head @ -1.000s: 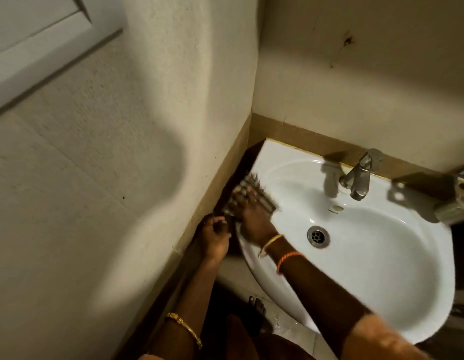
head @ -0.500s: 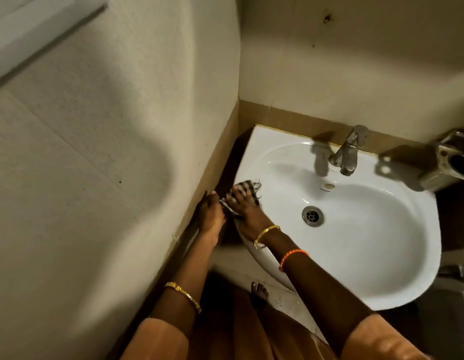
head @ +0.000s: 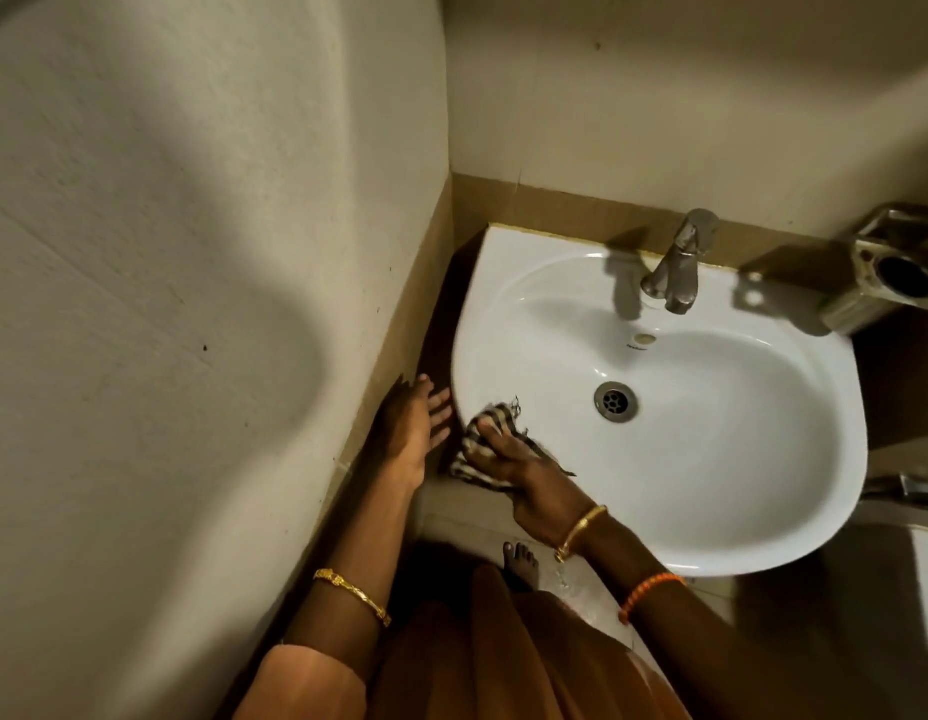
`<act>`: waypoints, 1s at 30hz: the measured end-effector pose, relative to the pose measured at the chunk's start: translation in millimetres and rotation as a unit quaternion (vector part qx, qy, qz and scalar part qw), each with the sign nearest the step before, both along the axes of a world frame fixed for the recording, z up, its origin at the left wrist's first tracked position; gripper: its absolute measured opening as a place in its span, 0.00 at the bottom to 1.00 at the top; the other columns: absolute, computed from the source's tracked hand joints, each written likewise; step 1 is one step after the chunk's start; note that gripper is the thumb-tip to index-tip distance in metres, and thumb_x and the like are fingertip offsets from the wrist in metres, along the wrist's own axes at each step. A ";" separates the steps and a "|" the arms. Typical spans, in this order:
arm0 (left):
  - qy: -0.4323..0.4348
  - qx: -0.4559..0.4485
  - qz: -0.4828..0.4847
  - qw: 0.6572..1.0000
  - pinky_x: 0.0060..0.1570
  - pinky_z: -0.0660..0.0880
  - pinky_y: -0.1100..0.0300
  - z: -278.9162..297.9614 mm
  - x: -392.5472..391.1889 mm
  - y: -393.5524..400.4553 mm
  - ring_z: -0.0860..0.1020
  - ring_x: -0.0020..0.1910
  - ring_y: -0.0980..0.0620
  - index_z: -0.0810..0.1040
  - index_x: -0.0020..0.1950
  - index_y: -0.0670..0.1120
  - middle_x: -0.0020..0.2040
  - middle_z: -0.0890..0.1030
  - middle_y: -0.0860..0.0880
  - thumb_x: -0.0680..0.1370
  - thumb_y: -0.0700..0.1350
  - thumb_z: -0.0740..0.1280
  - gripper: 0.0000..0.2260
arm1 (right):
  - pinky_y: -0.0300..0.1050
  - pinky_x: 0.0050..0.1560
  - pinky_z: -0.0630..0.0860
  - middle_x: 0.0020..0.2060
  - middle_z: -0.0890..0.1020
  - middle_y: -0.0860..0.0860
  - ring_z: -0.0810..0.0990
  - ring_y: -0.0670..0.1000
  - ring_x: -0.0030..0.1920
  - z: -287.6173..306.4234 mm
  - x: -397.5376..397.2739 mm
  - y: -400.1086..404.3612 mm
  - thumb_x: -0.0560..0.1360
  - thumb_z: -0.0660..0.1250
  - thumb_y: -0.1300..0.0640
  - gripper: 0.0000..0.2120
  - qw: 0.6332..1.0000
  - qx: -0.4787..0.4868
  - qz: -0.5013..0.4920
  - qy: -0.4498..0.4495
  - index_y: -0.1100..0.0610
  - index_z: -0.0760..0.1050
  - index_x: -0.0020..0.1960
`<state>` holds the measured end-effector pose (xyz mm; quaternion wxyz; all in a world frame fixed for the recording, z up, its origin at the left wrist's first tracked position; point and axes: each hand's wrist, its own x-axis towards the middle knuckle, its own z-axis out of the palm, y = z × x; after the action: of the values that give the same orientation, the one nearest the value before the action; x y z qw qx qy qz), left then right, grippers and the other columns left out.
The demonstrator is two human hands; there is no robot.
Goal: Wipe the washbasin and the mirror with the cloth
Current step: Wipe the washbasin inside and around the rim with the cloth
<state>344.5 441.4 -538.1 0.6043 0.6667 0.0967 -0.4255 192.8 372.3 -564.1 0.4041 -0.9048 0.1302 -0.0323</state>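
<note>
A white washbasin is fixed in the corner, with a round metal drain in its bowl. A striped cloth lies over the basin's near left rim. My right hand presses down on the cloth there, fingers spread over it. My left hand hangs beside the basin's left edge with straight fingers, next to the wall, holding nothing. The mirror is out of view.
A metal tap stands at the basin's back rim. A metal holder is fixed on the wall at the right. Tiled walls close in on the left and behind. My bare foot stands on the floor under the basin.
My right hand has dragged the cloth along the left rim toward me. My left hand has opened and stayed by the basin's side. The camera has tilted down, losing the frame at top left.
</note>
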 end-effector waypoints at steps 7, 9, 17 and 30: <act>-0.082 0.000 0.028 0.996 0.48 0.76 0.60 -12.2 -12.4 -0.5 0.76 0.55 0.49 0.73 0.65 0.39 0.63 0.77 0.40 0.77 0.37 0.66 0.16 | 0.51 0.76 0.54 0.71 0.64 0.61 0.58 0.62 0.74 15.0 21.9 8.0 0.65 0.50 0.67 0.30 0.999 -0.020 -0.039 0.020 0.64 0.73 0.65; -0.084 -0.009 0.047 0.995 0.42 0.75 0.64 -11.9 -13.3 -2.0 0.76 0.52 0.49 0.74 0.64 0.37 0.61 0.78 0.38 0.76 0.36 0.67 0.16 | 0.61 0.72 0.59 0.69 0.68 0.64 0.63 0.66 0.71 11.1 25.0 13.0 0.64 0.47 0.62 0.32 0.998 -0.046 -0.043 0.014 0.62 0.75 0.64; -0.094 0.004 0.072 0.993 0.56 0.73 0.54 -7.5 -46.1 -7.7 0.75 0.54 0.49 0.73 0.66 0.39 0.63 0.77 0.40 0.72 0.30 0.69 0.23 | 0.61 0.68 0.68 0.69 0.68 0.54 0.67 0.61 0.70 -6.4 -63.7 15.4 0.59 0.47 0.66 0.35 0.996 -0.061 -0.054 -0.041 0.59 0.78 0.61; -0.401 0.140 -0.011 0.905 0.65 0.67 0.55 -16.9 -98.2 7.8 0.71 0.67 0.42 0.70 0.69 0.39 0.68 0.73 0.39 0.81 0.44 0.59 0.18 | 0.53 0.61 0.71 0.69 0.72 0.49 0.71 0.55 0.67 -1.7 -138.7 11.5 0.60 0.54 0.61 0.32 0.974 -0.220 -0.043 -0.001 0.48 0.77 0.62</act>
<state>246.4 449.1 -555.0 0.4878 0.8598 -0.1020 -0.1111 54.1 383.8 -565.7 0.1930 -0.9652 0.1583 -0.0782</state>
